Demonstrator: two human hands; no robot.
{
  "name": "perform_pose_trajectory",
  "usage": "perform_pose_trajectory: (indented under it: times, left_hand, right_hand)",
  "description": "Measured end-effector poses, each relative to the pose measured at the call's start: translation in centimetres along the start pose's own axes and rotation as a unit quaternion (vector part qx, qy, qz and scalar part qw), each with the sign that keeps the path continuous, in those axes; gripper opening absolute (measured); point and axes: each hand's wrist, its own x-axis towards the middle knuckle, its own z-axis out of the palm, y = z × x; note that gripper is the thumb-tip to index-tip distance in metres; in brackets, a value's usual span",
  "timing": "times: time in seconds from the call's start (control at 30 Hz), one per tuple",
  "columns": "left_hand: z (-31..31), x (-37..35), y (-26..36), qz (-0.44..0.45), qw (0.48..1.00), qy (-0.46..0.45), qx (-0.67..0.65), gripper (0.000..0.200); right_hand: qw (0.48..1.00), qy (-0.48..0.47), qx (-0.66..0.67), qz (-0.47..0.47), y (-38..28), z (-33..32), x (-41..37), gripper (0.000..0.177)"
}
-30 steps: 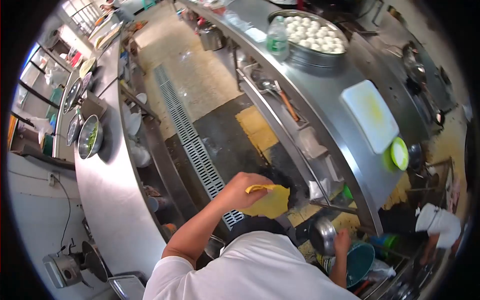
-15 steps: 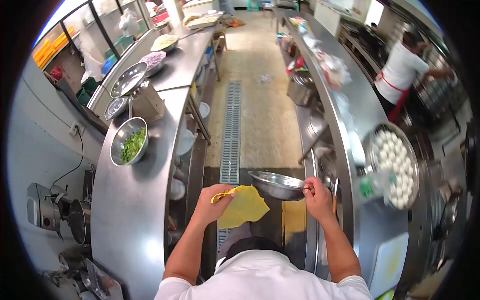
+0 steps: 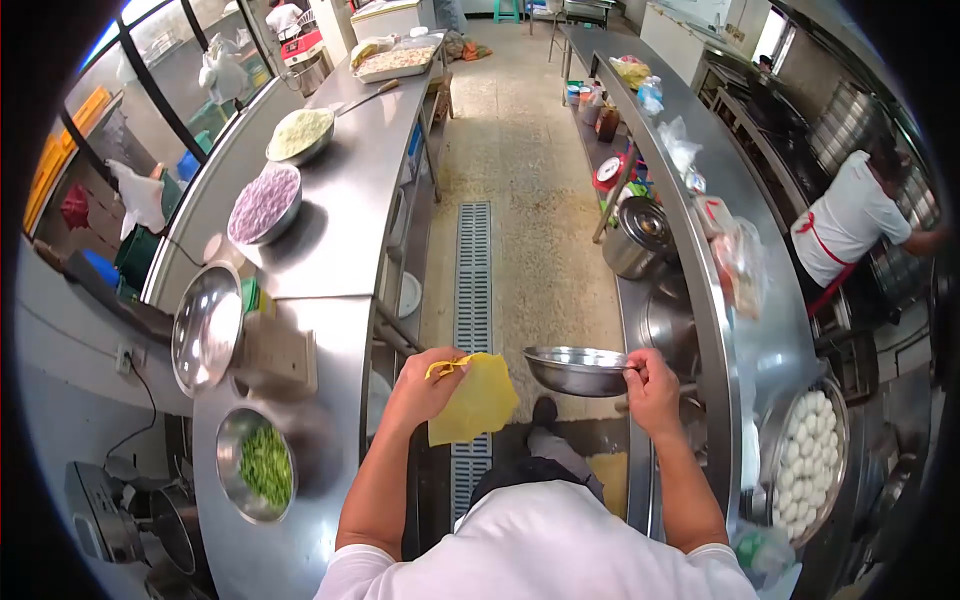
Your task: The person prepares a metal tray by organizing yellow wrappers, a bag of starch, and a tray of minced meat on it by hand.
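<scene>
In my left hand (image 3: 424,387), closed at chest height, a thin yellow cloth (image 3: 478,404) is gripped by its bunched top edge and hangs over the floor drain. My right hand (image 3: 653,392) pinches the rim of a steel bowl (image 3: 575,376), held out over the aisle; its inside is mostly hidden from this angle. Cloth and bowl are apart, a small gap between them. On the left counter, the nearest thing to my left arm is a metal bowl of chopped greens (image 3: 265,468).
Along the left counter (image 3: 335,345) stand a scale with a steel pan (image 3: 208,330), a bowl of chopped purple food (image 3: 265,205) and a bowl of pale shreds (image 3: 300,135). White dough balls (image 3: 808,460) fill a tray at right. A person (image 3: 850,220) works beyond the right counter.
I have moved forward down the aisle, so the counters slide toward me. Both hands keep their hold on the cloth and the bowl. The person at right has shifted outward in view.
</scene>
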Motion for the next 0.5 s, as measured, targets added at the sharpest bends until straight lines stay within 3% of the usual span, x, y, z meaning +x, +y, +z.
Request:
perform_pose_trajectory:
  times: [0.17, 0.23, 0.43, 0.5]
  left_hand:
    - [-1.2, 16.0, -1.7, -0.054, 0.998, -0.021, 0.029, 0.019]
    - [-2.1, 21.8, -2.0, -0.096, 0.995, 0.001, 0.025, 0.019]
    - [-6.0, 36.3, -3.9, -0.159, 0.982, 0.098, -0.033, 0.019]
    - [-6.3, 41.5, -7.2, -0.152, 0.977, 0.138, -0.056, 0.02]
  right_hand:
    - [0.998, -0.032, 0.037, 0.05, 6.4, 7.2, 18.1, 0.024]
    - [0.997, -0.05, 0.049, 0.026, 8.4, 10.3, 26.7, 0.024]
    - [0.986, -0.132, 0.093, -0.045, 5.1, 17.2, 49.7, 0.024]
    - [0.981, -0.145, 0.097, -0.084, 4.4, 20.1, 56.9, 0.024]
